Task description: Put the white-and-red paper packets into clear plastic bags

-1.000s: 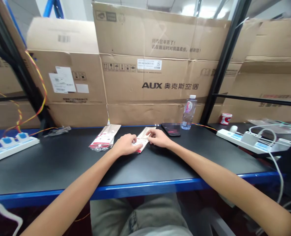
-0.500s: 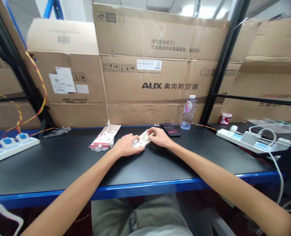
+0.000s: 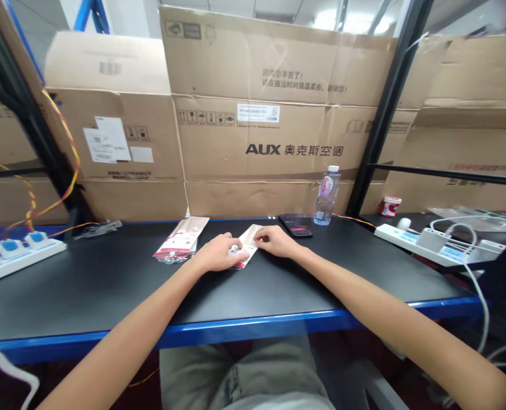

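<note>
A small flat packet (image 3: 249,241) in white, beige and red lies on the black tabletop between my hands. My left hand (image 3: 219,252) grips its lower left part, thumb across the front and fingers at its left side. At the packet's right edge, my right hand (image 3: 276,241) has thumb and fingertips pinched together, touching the packet; what exactly they pinch is too small to make out. Left of my left hand lies a small stack of similar packets (image 3: 183,239) with red-and-white fronts and clear plastic ends.
A black phone (image 3: 296,224) and a clear water bottle (image 3: 326,196) stand beyond my right hand. White power strips lie at the left (image 3: 22,259) and the right (image 3: 419,245). Large cardboard sheets (image 3: 218,199) wall off the back. A blue edge (image 3: 253,330) runs along the table's front.
The packet has turned more upright and its red lower end shows more. My right hand's fingers have slid down slightly along its right edge. My left hand keeps its hold.
</note>
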A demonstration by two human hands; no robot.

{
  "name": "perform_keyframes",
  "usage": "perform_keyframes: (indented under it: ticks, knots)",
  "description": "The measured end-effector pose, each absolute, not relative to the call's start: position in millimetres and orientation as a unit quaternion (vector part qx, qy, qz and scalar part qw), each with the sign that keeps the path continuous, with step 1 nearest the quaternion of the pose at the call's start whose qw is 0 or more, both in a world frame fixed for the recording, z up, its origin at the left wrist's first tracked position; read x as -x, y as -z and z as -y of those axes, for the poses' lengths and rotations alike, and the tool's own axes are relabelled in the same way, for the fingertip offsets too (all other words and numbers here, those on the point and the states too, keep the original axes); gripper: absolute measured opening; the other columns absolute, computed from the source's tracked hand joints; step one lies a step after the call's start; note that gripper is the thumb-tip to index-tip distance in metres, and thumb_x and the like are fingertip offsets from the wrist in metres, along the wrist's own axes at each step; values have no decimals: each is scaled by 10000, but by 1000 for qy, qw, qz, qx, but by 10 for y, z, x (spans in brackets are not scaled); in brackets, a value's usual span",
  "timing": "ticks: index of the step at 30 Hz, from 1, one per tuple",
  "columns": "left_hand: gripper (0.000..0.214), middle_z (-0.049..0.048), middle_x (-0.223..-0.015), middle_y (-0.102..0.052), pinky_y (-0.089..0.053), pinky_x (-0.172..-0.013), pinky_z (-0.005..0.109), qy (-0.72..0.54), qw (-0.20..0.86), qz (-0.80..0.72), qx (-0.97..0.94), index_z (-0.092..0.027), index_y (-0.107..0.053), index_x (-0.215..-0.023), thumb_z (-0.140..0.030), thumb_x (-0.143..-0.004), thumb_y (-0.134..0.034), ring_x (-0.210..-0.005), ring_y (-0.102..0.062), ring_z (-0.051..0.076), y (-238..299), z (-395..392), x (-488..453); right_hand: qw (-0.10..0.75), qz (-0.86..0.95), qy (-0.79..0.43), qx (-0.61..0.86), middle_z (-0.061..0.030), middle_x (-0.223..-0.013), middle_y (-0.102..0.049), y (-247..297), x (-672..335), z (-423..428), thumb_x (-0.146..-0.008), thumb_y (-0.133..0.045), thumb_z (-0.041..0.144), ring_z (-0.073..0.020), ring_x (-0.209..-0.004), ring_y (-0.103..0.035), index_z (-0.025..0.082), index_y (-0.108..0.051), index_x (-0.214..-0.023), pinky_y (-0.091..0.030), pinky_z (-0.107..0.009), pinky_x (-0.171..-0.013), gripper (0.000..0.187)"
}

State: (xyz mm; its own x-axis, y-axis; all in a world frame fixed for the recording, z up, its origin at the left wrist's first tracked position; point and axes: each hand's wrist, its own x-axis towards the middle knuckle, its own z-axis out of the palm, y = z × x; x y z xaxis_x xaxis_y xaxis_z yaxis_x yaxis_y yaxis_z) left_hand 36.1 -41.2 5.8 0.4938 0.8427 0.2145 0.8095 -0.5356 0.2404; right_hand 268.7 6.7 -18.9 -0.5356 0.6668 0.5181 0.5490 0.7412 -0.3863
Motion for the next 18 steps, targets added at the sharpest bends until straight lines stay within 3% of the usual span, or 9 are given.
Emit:
perform_keyframes:
  ticks: [4, 8, 14, 18]
  knots:
    - [568, 72, -974, -586, -446, -817, 334, -151, 52, -479, -863, -282, -701, -1115, -699, -839, -433, -858, -611, 241, -45, 403, -359, 308, 886, -72, 339, -67, -910, -754, 154, -2668, -35, -769, -614, 81, -199, -867, -685, 180, -769, -784, -504, -275, -813, 184]
    - [581, 71, -956, -582, -437, -846, 337, -151, 60, -482, -861, -276, -701, -1082, -707, -857, -382, -893, -606, 245, -57, 419, -368, 274, 891, -98, 348, -57, -1116, -730, 138, -2691, -84, -774, -577, 88, -245, -1070, -660, 214, -795, -824, -475, -318, -963, 256]
    - [579, 73, -963, -587, -432, -852, 335, -146, 60, -482, -862, -275, -689, -1078, -706, -868, -365, -934, -602, 253, -72, 434, -367, 241, 875, -141, 396, -4, -1359, -606, 103, -2764, -191, -748, -607, 96, -317, -1383, -414, 248, -802, -912, -326, -440, -1146, 297]
    - [567, 72, -963, -587, -430, -852, 336, -149, 59, -482, -862, -270, -687, -1063, -697, -872, -368, -934, -599, 252, -79, 460, -376, 214, 873, -158, 408, 2, -1378, -585, 68, -2780, -210, -737, -580, 60, -307, -1452, -293, 257, -799, -949, -248, -468, -1187, 363]
